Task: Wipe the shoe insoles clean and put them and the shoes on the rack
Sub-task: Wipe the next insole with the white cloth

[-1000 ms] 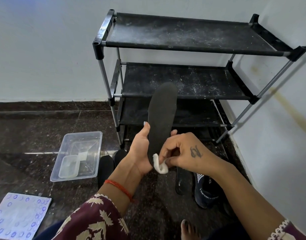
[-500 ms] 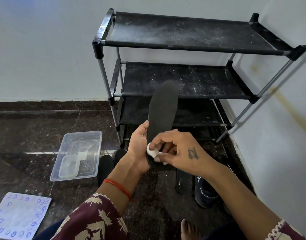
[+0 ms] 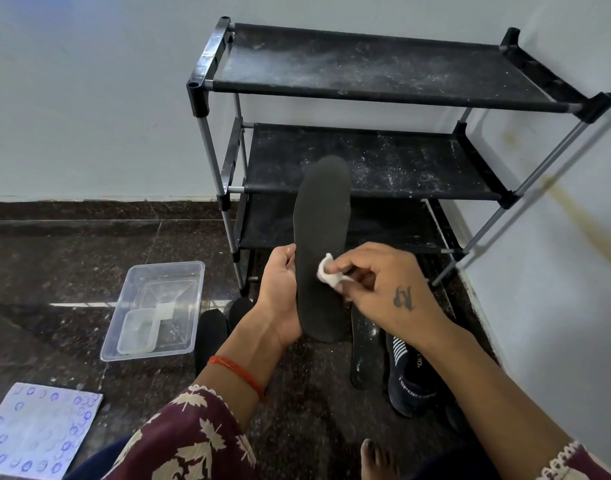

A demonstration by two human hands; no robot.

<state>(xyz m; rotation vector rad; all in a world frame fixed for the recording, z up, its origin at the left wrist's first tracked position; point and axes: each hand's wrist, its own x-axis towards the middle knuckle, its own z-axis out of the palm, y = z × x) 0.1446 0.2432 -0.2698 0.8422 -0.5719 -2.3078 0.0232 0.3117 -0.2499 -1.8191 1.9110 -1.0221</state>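
Dark stone floor (image 3: 54, 271), white walls. Nearest you: patterned sheet (image 3: 37, 434) at left, shoe (image 3: 413, 379) at right, second insole (image 3: 366, 351) lying just beside it. Clear tub (image 3: 158, 306) on floor, left. Your left hand (image 3: 279, 289) grips the upright insole (image 3: 321, 251) by its edge; your right hand (image 3: 383, 285) pinches a white wipe (image 3: 330, 273) against it. Behind: dusty black rack (image 3: 383, 74), shelves bare.

Insoles: two (image 3: 321, 251) (image 3: 366, 344); shoes: maybe three (image 3: 413, 379) (image 3: 210, 330) (image 3: 240, 308); rack: one (image 3: 383, 95).

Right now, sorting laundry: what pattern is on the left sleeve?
Maroon sleeve with cream leaf print, head view.
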